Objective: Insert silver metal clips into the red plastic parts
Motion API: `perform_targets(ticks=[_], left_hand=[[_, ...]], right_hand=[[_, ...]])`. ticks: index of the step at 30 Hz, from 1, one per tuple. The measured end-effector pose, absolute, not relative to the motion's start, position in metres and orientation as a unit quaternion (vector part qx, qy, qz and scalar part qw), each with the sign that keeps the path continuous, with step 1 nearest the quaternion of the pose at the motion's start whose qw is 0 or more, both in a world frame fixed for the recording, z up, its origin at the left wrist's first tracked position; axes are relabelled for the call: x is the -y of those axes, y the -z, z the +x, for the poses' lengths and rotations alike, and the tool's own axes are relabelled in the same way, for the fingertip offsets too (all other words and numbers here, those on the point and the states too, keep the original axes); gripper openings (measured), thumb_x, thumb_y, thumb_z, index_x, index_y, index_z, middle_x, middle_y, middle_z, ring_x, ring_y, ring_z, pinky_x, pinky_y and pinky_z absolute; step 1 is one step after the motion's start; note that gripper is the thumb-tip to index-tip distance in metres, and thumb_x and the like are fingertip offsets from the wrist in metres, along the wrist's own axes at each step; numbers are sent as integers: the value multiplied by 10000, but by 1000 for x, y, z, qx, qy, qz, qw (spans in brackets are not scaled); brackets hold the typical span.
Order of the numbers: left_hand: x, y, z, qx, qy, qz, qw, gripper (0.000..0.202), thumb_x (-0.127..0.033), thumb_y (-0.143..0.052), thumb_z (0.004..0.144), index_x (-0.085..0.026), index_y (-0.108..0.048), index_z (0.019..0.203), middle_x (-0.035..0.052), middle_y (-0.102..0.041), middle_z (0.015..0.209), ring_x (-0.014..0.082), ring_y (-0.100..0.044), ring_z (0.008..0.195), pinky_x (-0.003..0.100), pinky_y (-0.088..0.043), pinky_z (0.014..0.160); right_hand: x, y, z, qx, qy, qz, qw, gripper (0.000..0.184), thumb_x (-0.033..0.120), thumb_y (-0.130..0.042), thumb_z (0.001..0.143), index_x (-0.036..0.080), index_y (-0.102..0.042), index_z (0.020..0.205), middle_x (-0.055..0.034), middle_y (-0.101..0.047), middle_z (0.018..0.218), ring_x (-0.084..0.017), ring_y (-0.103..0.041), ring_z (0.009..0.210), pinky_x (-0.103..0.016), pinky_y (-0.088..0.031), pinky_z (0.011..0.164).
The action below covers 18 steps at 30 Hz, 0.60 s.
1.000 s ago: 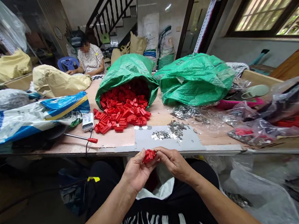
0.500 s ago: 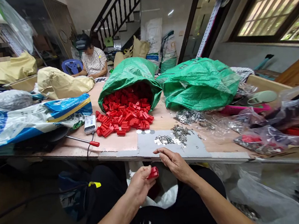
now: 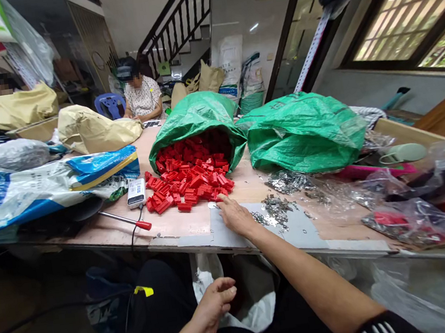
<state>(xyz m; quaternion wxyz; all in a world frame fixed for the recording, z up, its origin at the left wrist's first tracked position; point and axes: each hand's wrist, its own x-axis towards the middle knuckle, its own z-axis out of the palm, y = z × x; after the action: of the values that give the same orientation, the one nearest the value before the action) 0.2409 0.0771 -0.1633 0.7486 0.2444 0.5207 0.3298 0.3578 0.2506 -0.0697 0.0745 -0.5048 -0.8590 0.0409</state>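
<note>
Above my lap, my left hand (image 3: 219, 302) is empty, its thumb and fingers apart. My right hand (image 3: 235, 216) stretches over the table's near side, its fingertips at the front right of a pile of red plastic parts (image 3: 192, 184). The fingers reach forward and I see nothing gripped in them, though the back of the hand covers part of the view. Small flat silvery metal pieces (image 3: 277, 209) lie on a grey sheet (image 3: 225, 231) just right of that hand. Under the table edge, a white bag (image 3: 262, 311) hangs open between my legs.
The red parts spill from a green woven sack (image 3: 194, 110); a second green sack (image 3: 304, 134) lies beside it. A white device (image 3: 136, 193) with a cable and a red-tipped rod (image 3: 127, 220) are on the left. Clear plastic bags (image 3: 410, 218) crowd the right. Two people sit beyond.
My right hand has moved forward from above my lap to the red pile. The red part that was in my left hand is gone, and that hand has opened and lowered.
</note>
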Motion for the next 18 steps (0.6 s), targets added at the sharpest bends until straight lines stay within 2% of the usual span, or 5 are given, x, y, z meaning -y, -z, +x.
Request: perform_targets(ticks=[4, 7, 12, 15, 18], left_hand=[[-77, 169, 237, -521, -349, 235, 743, 562, -471, -771, 563, -146, -602, 990, 89, -609, 1004, 162, -559, 870, 260, -375, 747], [-79, 168, 235, -517, -373, 245, 731, 611, -515, -766, 557, -132, -589, 999, 97, -628, 960, 152, -583, 810, 251, -392, 720], [-87, 150, 233, -494, -431, 349, 670, 519, -463, -670, 726, -118, -546, 1095, 127, -610, 1008, 184, -597, 896, 281, -453, 768], [-95, 137, 230, -509, -532, 465, 492, 547, -331, -591, 827, -209, -389, 1320, 130, -486, 1249, 172, -585, 964, 305, -494, 794], [-104, 127, 224, -518, -566, 594, 243, 594, -232, -588, 829, -268, -355, 1373, 125, -328, 1409, 212, -508, 1135, 307, -518, 784]], right_hand=[[-269, 71, 349, 861, -23, -506, 53, 250, 157, -438, 888, 110, -614, 1060, -144, -487, 1272, -263, -494, 1048, -373, -461, 845], [-273, 70, 352, 865, -34, -497, 65, 244, 156, -450, 891, 104, -622, 1055, -141, -540, 1196, -261, -491, 1052, -369, -449, 876], [-244, 53, 363, 871, -81, -470, 121, 286, 191, -469, 915, 119, -581, 1169, -88, -534, 1257, -193, -484, 1139, -293, -365, 1022], [-205, 39, 370, 852, -234, -404, 238, 228, 193, -463, 921, 137, -619, 1078, -78, -582, 1176, -158, -528, 1099, -275, -395, 985], [-162, 29, 376, 812, -391, -335, 274, 228, 188, -479, 913, 168, -632, 1080, -66, -590, 1165, -143, -531, 1104, -264, -396, 979]])
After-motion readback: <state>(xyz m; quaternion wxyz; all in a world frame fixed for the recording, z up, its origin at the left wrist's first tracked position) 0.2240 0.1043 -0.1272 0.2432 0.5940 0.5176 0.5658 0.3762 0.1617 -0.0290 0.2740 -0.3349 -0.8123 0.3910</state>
